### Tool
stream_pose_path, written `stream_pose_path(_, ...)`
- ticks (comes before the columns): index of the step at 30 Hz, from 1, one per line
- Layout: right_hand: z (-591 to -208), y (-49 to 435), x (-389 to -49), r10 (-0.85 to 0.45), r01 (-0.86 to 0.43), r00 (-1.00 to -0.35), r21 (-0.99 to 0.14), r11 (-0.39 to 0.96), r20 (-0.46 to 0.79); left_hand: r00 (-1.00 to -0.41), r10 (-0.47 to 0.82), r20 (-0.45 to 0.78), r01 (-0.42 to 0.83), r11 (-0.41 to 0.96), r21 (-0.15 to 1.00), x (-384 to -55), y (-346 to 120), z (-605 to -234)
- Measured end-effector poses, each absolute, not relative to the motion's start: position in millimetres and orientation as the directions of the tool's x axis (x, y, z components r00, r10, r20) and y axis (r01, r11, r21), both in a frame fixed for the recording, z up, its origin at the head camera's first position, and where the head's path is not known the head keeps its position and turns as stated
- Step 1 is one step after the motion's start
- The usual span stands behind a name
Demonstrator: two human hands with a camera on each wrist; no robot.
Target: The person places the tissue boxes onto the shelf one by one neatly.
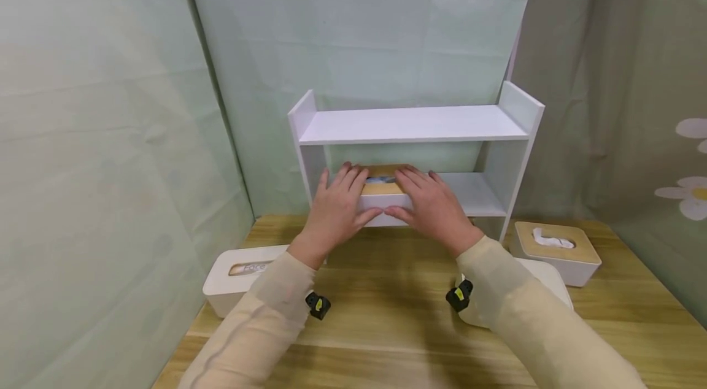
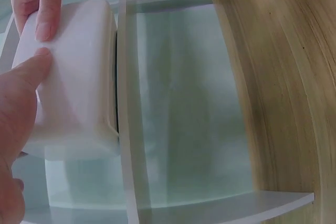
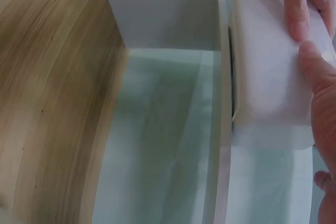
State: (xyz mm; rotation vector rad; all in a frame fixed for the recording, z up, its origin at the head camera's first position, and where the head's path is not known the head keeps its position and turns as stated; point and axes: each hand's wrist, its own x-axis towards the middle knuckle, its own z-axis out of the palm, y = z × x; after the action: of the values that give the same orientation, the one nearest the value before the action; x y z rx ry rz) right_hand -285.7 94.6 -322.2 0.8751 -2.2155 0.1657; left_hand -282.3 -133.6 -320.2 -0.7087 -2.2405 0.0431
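A white tissue box (image 1: 383, 200) with a wood-coloured lid sits at the middle shelf (image 1: 469, 192) of a white rack; a bluish tissue shows in its slot. My left hand (image 1: 336, 208) grips the box's left side, fingers over the lid and thumb on the front face. On the other side my right hand (image 1: 433, 208) holds it the same way. Both thumbs nearly meet on the front, as the left wrist view also shows on the white box wall (image 2: 79, 72). In the right wrist view, the box (image 3: 268, 66) stands close along the shelf edge (image 3: 224, 103).
On the wooden table (image 1: 386, 315), a white tissue box (image 1: 221, 285) stands at left. A wood-lidded tissue box (image 1: 580, 269) is at the right, beside another white box (image 1: 547, 272) partly behind my right sleeve. The rack's upper shelf (image 1: 414, 124) runs above my hands.
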Motion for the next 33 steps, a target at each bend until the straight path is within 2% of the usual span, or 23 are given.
stream_pose_path(3, -322, 94, -290, -0.563, -0.658, -0.456, 0.165, 0.735, 0.689, -0.559, 0.495, 0.665, 0.498, 0.842, -0.208, -285, -138, -322)
stream_pose_path(7, -323, 94, -295, -0.583, -0.678, -0.414, 0.191, 0.710, 0.699, -0.538, 0.509, 0.672, 0.537, 0.821, -0.192, -288, -144, -324)
stream_pose_path(20, -320, 90, -305, -0.574, -0.689, -0.407, 0.174, 0.704, 0.711, -0.451, 0.553, 0.700, 0.593, 0.772, -0.228, -299, -155, -324)
stream_pose_path(28, -318, 87, -311, -0.553, -0.651, -0.491, 0.139, 0.746, 0.673, -0.428, 0.572, 0.699, 0.609, 0.754, -0.244, -305, -156, -321)
stream_pose_path(33, -316, 83, -314, -0.543, -0.628, -0.534, 0.126, 0.768, 0.648, -0.442, 0.585, 0.680, 0.601, 0.756, -0.260, -308, -156, -317)
